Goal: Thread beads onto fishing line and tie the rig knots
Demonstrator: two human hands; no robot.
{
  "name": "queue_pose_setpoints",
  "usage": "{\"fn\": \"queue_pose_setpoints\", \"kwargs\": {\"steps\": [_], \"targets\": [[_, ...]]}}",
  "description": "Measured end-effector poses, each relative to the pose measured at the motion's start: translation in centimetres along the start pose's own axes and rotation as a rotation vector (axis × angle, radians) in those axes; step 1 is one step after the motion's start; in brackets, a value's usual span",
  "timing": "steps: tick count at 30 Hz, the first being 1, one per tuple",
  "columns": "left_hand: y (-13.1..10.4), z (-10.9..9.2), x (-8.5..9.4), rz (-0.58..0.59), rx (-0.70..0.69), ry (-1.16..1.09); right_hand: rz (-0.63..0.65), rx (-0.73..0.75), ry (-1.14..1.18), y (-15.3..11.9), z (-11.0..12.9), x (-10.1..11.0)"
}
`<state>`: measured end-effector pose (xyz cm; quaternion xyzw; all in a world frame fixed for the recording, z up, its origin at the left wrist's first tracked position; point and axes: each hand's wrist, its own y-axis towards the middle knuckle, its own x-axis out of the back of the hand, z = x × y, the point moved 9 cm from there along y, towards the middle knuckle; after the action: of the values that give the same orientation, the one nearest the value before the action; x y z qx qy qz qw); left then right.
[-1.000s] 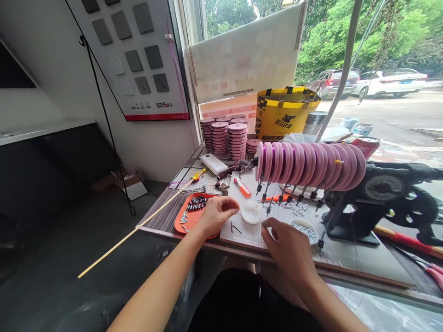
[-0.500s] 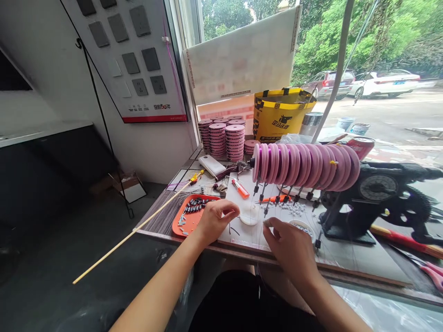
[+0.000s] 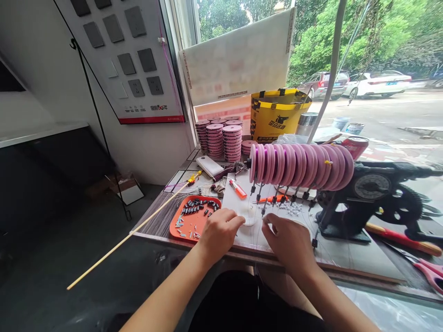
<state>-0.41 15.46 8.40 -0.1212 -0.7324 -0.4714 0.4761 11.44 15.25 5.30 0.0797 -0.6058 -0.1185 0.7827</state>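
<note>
My left hand (image 3: 219,233) rests at the right end of an orange tray (image 3: 180,228) of small black and white pieces. Its fingers are pinched together beside a small white dish (image 3: 249,217), and what they hold is too small to see. My right hand (image 3: 289,242) sits a little to the right on a white mat (image 3: 247,240), thumb and forefinger pinched on a thin line. The fingertips of the two hands are a few centimetres apart. Just behind them a row of pink spools (image 3: 301,164) hangs on a black winder (image 3: 377,193), with lines and small weights dangling.
Stacks of pink spools (image 3: 221,138) and a yellow bag (image 3: 277,115) stand at the back by the window. A long bamboo stick (image 3: 138,228) juts over the table's left edge. An orange lighter (image 3: 238,188), white beads (image 3: 292,210) and red scissors (image 3: 429,272) also lie on the table.
My left hand has slid right off the orange tray towards the white dish and my right hand. The right hand has shifted slightly forward. The camera has tilted a little.
</note>
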Motion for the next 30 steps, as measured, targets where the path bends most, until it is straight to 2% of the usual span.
{"fn": "queue_pose_setpoints", "kwargs": {"steps": [12, 16, 18, 21, 24, 26, 28, 30], "targets": [[-0.4, -1.0, -0.5, 0.048, -0.046, -0.007, 0.031, 0.094, -0.029, -0.9, 1.4, -0.5], [-0.9, -1.4, 1.2, 0.033, 0.038, -0.084, 0.007, 0.095, 0.014, -2.1, 0.9, 0.3], [-1.9, -1.4, 2.8, -0.002, 0.174, -0.198, 0.022, 0.116, 0.155, -3.6, 0.7, 0.8], [-6.2, -0.1, 3.4, -0.067, 0.638, -0.685, 0.195, 0.203, 0.545, -6.9, 1.6, 0.0], [-11.7, -1.0, 1.6, -0.058, 0.951, -1.012, 0.436, 0.228, 0.777, -10.4, 3.1, -2.3], [-15.4, -1.5, 0.7, -0.167, 1.133, -1.154, 0.586, 0.186, 0.923, -12.2, 4.1, -4.0], [-18.1, -2.1, 0.0, -0.262, 1.249, -1.223, 0.724, 0.14, 1.092, -13.5, 5.5, -5.3], [-19.6, -2.6, -0.3, -0.327, 1.305, -1.242, 0.816, 0.114, 1.208, -14.4, 6.9, -6.0]]}}
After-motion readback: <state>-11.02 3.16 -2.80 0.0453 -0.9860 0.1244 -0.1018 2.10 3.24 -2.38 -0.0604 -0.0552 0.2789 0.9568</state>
